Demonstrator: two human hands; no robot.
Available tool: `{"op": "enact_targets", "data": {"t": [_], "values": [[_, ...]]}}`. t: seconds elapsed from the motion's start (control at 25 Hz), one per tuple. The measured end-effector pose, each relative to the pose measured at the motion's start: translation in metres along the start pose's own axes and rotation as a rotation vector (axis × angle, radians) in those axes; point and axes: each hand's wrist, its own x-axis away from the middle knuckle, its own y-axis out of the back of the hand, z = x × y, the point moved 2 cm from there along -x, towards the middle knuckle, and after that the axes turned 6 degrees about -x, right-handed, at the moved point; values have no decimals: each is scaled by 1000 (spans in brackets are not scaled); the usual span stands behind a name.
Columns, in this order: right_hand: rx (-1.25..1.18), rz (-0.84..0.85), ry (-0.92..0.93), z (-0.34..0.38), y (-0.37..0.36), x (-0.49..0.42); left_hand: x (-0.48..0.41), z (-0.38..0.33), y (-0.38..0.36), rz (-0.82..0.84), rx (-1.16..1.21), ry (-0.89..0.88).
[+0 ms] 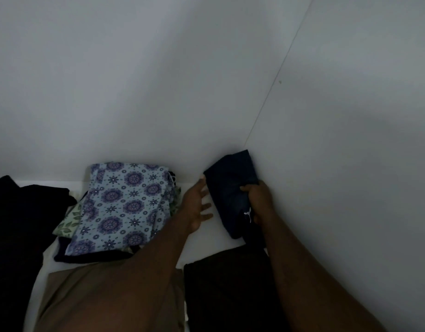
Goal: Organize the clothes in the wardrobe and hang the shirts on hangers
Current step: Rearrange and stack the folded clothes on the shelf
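Two hands reach into a white wardrobe compartment, both at one folded navy garment (230,188). The right hand (257,197) grips it from the right side, thumb curled over the top face and fingers hidden underneath. The left hand (198,207) is flat with straight, spread fingers, and its index fingertip is at the garment's upper left edge. The light is too dim to say whether it presses there.

The garment is a narrow oblong bundle of smooth, slightly mottled knit. It lies tilted toward the back right corner, with its far end against the side wall (350,116). Near its front end is a small white logo (247,215) shaped like a leaping cat. No lettering can be read on it.

Left of the hands lies a folded cotton-looking cloth (125,207), pale blue and printed with rows of purple medallions and small dark star-flowers. It sits on top of a pile. A leaf print (67,222) in cream and green pokes out at the pile's left side, and a dark layer shows along its front edge. Black clothes (15,224) are heaped at the far left, matte and without visible detail.

At the front, a khaki garment (86,295) lies flat with soft creases, partly under the left forearm. Just beside it on the right is a dark brown garment (225,295). Bare white shelf (206,240) shows between the piles, and the back wall (134,92) is plain and smooth.
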Motion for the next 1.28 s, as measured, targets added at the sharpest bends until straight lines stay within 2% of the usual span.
{"op": "enact_targets", "data": {"t": [0.2, 0.36, 0.44, 0.56, 0.64, 0.72, 0.84, 0.92, 1.04, 1.2, 1.28], "values": [[-12, 29, 11, -8, -10, 2, 9, 33, -9, 92, 68, 102], [192, 127, 139, 1, -37, 34, 8, 27, 4, 63, 40, 106], [425, 259, 244, -7, -59, 53, 5, 19, 14, 4, 95, 35], [991, 290, 432, -45, -92, 62, -5, 14, 34, -108, 104, -49], [1113, 309, 490, -65, -100, 64, -14, 22, 43, -223, -14, -35], [1106, 350, 536, -69, -97, 62, -15, 27, 44, -286, -126, -83], [959, 398, 566, -62, -70, 44, -18, 33, 38, -272, -262, -166], [892, 355, 535, -60, -50, 33, -27, 38, 38, -216, -301, -172], [925, 302, 466, -59, -39, 27, -45, 50, 38, -169, -251, -38], [892, 120, 535, -51, -42, 26, -54, 54, 30, -269, -279, -48], [936, 117, 479, -59, -37, 25, -52, 53, 28, -299, -374, -50]]}}
